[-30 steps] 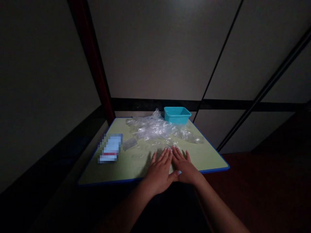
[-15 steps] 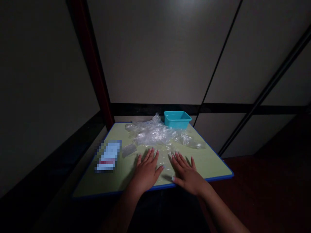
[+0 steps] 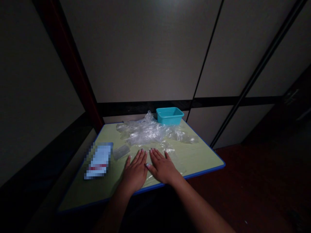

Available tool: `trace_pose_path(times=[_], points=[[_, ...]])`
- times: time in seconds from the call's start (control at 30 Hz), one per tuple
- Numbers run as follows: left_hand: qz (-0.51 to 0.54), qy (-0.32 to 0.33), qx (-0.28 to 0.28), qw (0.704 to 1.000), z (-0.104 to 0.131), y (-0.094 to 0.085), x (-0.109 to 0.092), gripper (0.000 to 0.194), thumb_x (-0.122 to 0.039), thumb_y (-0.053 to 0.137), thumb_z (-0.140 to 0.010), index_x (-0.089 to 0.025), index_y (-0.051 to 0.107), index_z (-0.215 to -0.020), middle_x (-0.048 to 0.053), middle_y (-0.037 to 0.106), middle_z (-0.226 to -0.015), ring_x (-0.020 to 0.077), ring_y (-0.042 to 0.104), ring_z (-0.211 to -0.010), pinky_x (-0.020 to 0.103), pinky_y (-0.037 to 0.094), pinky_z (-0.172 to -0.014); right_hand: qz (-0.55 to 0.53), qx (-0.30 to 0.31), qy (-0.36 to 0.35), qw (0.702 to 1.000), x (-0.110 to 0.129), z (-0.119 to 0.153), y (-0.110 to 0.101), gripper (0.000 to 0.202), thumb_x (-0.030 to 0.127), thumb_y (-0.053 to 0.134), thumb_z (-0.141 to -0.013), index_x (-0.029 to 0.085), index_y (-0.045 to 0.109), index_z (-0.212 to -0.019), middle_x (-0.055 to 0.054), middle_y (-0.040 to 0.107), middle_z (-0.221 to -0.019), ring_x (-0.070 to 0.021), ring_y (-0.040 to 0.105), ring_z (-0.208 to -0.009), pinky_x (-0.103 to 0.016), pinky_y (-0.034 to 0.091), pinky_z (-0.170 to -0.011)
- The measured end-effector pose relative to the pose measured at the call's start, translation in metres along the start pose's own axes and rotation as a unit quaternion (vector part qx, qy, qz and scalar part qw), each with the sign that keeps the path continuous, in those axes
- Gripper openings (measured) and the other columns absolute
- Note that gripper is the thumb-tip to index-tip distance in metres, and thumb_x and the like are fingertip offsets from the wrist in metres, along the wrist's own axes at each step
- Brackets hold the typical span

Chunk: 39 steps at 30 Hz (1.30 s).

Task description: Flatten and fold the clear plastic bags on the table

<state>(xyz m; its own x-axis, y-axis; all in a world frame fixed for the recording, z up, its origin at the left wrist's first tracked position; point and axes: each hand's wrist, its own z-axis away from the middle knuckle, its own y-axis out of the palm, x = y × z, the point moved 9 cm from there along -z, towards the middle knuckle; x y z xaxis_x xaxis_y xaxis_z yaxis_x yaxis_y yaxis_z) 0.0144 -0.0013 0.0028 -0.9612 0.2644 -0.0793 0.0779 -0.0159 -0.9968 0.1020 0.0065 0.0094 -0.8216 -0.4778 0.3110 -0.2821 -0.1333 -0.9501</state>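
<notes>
My left hand (image 3: 136, 171) lies flat, palm down, near the front edge of the small table, its fingers stretched out. Close beside it, my right hand (image 3: 161, 166) is also flat with fingers extended, its thumb almost against the left hand. Under and to the right of the right hand spreads a thin clear plastic bag (image 3: 173, 157), partly covered by my hands. Beyond my fingertips lies a crumpled heap of clear plastic bags (image 3: 145, 132). A small greyish, see-through flat piece (image 3: 121, 151) rests left of my fingers; its kind is unclear.
The yellow-green table (image 3: 201, 158) has a blue rim. At its back stands a turquoise plastic basket (image 3: 170, 116). A blurred-out phone-like rectangle (image 3: 100, 158) lies on the left. Wall panels (image 3: 145, 55) rise right behind the table, and a dark red floor (image 3: 243, 184) is at the right.
My right hand has slid left across the plastic, and both hands now lie nearly together. The view has turned a little, shifting the table leftward in the picture.
</notes>
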Motion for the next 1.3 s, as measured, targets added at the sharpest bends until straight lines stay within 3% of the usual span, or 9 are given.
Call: trace_pose_path(times=[0.33,0.47,0.57,0.7,0.8,1.13,1.3], points=[[0.007,-0.012,-0.003,1.000,-0.001,0.002,0.002,0.054,-0.032,0.027,-0.096,-0.020,0.026,-0.149,0.005,0.019,-0.156,0.0222,0.016,-0.145,0.054,0.016,-0.114,0.051,0.008,0.075,0.996,-0.068,0.013,-0.018,0.064,0.056,0.024,-0.095,0.025,0.014,-0.151,-0.005,0.016,-0.157,-0.0226,0.012,-0.145,-0.059,0.010,-0.112],[0.011,-0.008,-0.016,1.000,-0.002,0.002,0.003,0.054,-0.032,0.026,-0.096,-0.021,0.026,-0.149,0.005,0.021,-0.156,0.0231,0.017,-0.145,0.055,0.017,-0.113,0.058,-0.004,0.125,0.990,-0.079,0.018,-0.028,0.067,0.056,0.024,-0.095,0.019,0.019,-0.150,-0.010,0.014,-0.157,-0.0255,0.010,-0.145,-0.062,0.004,-0.111],[0.009,-0.008,-0.021,1.000,-0.002,0.002,0.003,0.053,-0.032,0.026,-0.096,-0.022,0.027,-0.149,0.005,0.021,-0.156,0.0226,0.018,-0.144,0.055,0.017,-0.112,0.050,-0.063,0.192,0.978,-0.066,0.024,-0.037,0.072,0.057,0.022,-0.095,0.012,0.018,-0.150,-0.016,0.008,-0.157,-0.0293,0.005,-0.145,-0.066,0.000,-0.109],[0.004,-0.009,-0.012,1.000,-0.002,0.002,0.003,0.053,-0.030,0.026,-0.096,-0.022,0.027,-0.148,0.004,0.021,-0.156,0.0208,0.018,-0.144,0.054,0.017,-0.113,0.010,-0.054,0.049,0.997,0.000,0.022,-0.016,0.068,0.055,0.019,-0.096,0.015,0.016,-0.151,-0.009,0.012,-0.157,-0.0213,0.010,-0.145,-0.055,0.006,-0.114],[0.003,-0.006,-0.007,1.000,-0.001,0.002,0.003,0.054,-0.030,0.025,-0.096,-0.020,0.026,-0.149,0.004,0.020,-0.156,0.0205,0.017,-0.145,0.053,0.017,-0.113,0.012,-0.032,0.010,0.999,0.016,0.030,0.000,0.069,0.058,0.021,-0.096,0.017,0.018,-0.151,-0.009,0.017,-0.156,-0.0217,0.014,-0.144,-0.055,0.009,-0.114],[0.018,-0.002,-0.007,1.000,-0.002,0.004,0.005,0.054,-0.033,0.024,-0.097,-0.020,0.022,-0.149,0.004,0.017,-0.157,0.0203,0.014,-0.145,0.056,0.016,-0.112,0.101,-0.011,0.085,0.991,-0.061,0.066,-0.013,0.074,0.060,0.024,-0.094,0.015,0.012,-0.151,-0.012,0.012,-0.156,-0.0244,0.013,-0.144,-0.054,0.010,-0.114],[0.017,-0.001,-0.008,1.000,-0.002,0.002,0.004,0.054,-0.035,0.026,-0.097,-0.020,0.024,-0.149,0.006,0.017,-0.157,0.0210,0.015,-0.145,0.057,0.013,-0.113,0.092,-0.010,0.057,0.994,-0.069,0.072,-0.015,0.082,0.068,0.032,-0.089,0.018,0.015,-0.151,-0.013,0.015,-0.157,-0.0277,0.013,-0.144,-0.059,0.003,-0.112]])
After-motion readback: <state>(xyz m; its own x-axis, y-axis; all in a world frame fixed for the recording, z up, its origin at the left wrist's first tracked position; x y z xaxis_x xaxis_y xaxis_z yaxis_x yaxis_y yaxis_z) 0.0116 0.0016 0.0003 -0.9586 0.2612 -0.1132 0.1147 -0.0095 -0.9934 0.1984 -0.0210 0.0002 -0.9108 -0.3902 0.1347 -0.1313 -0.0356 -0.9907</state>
